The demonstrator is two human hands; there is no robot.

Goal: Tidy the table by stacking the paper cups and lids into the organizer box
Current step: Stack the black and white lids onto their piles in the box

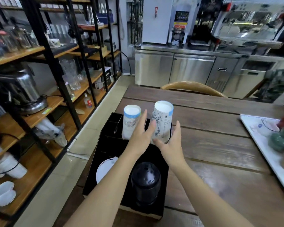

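A black organizer box [95,182] sits on the left end of the wooden table. At its far end stand two upside-down stacks of printed paper cups: a shorter stack [131,122] on the left and a taller, slightly tilted stack [162,119] on the right. My left hand [142,135] is flat between the stacks, fingers against the taller one. On that stack's right side and base is my right hand [171,145], also spread. Nearer me in the box are a stack of black lids [145,179] and white lids [104,167].
A white tray [259,140] with green round objects lies at the table's right edge. A wooden chair back [193,87] stands behind the table. Metal shelving with glassware fills the left side; steel counters and machines line the back wall.
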